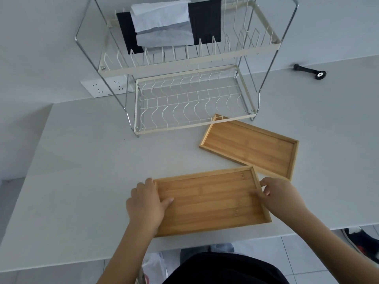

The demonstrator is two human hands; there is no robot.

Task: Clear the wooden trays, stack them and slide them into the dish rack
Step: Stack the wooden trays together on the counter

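Observation:
Two empty wooden trays lie on the white counter. The near tray (211, 199) sits close to the front edge, and both hands grip it by its short ends. My left hand (146, 203) holds the left end with the thumb inside the rim. My right hand (275, 194) holds the right end the same way. The far tray (249, 145) lies at an angle behind and to the right, one corner touching the dish rack's lower shelf. The two-tier wire dish rack (184, 103) stands behind; its lower shelf holds nothing.
Folded black and grey-white cloths (166, 23) rest on the rack's upper tier. A black handle-like tool (309, 71) lies at the back right of the counter. A wall socket (106, 87) sits behind the rack's left leg. The counter's front edge (287, 235) is just below the near tray.

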